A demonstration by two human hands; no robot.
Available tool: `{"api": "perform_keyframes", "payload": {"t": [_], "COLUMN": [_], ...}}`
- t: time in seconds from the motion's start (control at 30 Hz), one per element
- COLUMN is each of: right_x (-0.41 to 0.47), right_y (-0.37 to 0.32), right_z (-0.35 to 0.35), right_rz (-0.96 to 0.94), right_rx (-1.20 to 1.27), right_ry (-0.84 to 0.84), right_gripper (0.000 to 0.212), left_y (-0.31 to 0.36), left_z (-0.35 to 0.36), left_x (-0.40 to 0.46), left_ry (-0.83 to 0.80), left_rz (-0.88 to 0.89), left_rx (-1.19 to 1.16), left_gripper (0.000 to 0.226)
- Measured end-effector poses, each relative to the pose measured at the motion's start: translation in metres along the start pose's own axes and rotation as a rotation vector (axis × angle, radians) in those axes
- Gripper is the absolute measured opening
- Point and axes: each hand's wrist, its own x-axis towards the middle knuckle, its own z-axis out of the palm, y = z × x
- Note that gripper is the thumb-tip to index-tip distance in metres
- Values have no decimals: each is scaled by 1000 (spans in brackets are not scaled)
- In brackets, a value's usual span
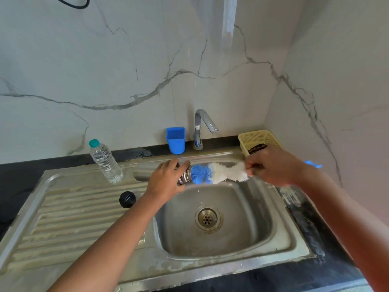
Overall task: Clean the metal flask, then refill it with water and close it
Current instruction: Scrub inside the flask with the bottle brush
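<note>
My left hand (166, 179) grips the metal flask (143, 173), held sideways over the sink's back edge with its threaded mouth pointing right. A bottle brush (216, 172) with blue and white bristles sits at the mouth, its blue end against the opening. My right hand (271, 165) is closed on the brush handle, whose blue tip shows behind my wrist. The flask's black cap (127, 199) lies on the ribbed drainboard to the left.
The steel sink (242, 239) with its drain (208, 218) lies below the hands. A tap (202, 127) stands behind, not running. A blue cup (175, 140), a yellow basket (260, 139) and a clear water bottle (105, 161) stand along the back.
</note>
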Motion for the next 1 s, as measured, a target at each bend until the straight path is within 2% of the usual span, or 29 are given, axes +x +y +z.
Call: {"api": "perform_keyframes", "payload": {"t": [0.07, 0.13, 0.17, 0.23, 0.3, 0.37, 0.43, 0.5, 0.57, 0.67, 0.73, 0.77, 0.8, 0.83, 0.87, 0.93, 1.0], "right_x": [1, 0, 1, 3, 4, 3, 5, 6, 7, 14, 19, 20, 21, 21, 22, 21, 21], "right_y": [3, 5, 5, 0, -9, -16, -16, -20, -29, -32, -28, -28, -28, -29, -30, -34, -39], "right_z": [1, 7, 13, 32, 52, 62, 68, 70, 74, 69, 63, 62, 63, 66, 70, 77, 84], "right_rz": [29, 37, 25, -48, -222, -379, -441, -358, -151, 160, 287, 317, 319, 303, 259, 101, -162], "right_rx": [196, 262, 234, 35, -280, -469, -515, -472, -314, 317, 832, 986, 1030, 983, 833, 317, -209], "right_ry": [-138, -160, -118, 80, 352, 521, 600, 578, 457, 48, -195, -262, -277, -236, -139, 173, 451], "right_gripper": [21, 24, 25, 20, 19, 25, 27, 26, 20, 16, 17, 17, 17, 17, 16, 14, 19], "left_y": [-1, -4, -6, -5, 0, 4, 5, 4, 4, 3, 1, 0, -1, -3, -5, -7, 0], "left_z": [1, 0, -2, -6, -10, -13, -14, -15, -14, -14, -17, -18, -20, -22, -24, -28, -32], "left_x": [-4, -5, -4, 0, 6, 10, 11, 10, 10, 13, 14, 15, 17, 18, 19, 21, 22], "left_ry": [3, 7, 10, 11, 6, 2, 3, -1, -4, -3, 11, 15, 19, 21, 24, 31, 60], "left_rz": [63, 120, 143, 173, 168, 137, 125, 138, 163, 211, 248, 265, 284, 302, 318, 334, 337], "left_rx": [48, 97, 115, 131, 128, 96, 74, 74, 80, 107, 122, 135, 151, 168, 181, 185, 146], "left_gripper": [83, 83, 82, 80, 79, 79, 79, 80, 80, 80, 81, 81, 81, 80, 80, 78, 80]}}
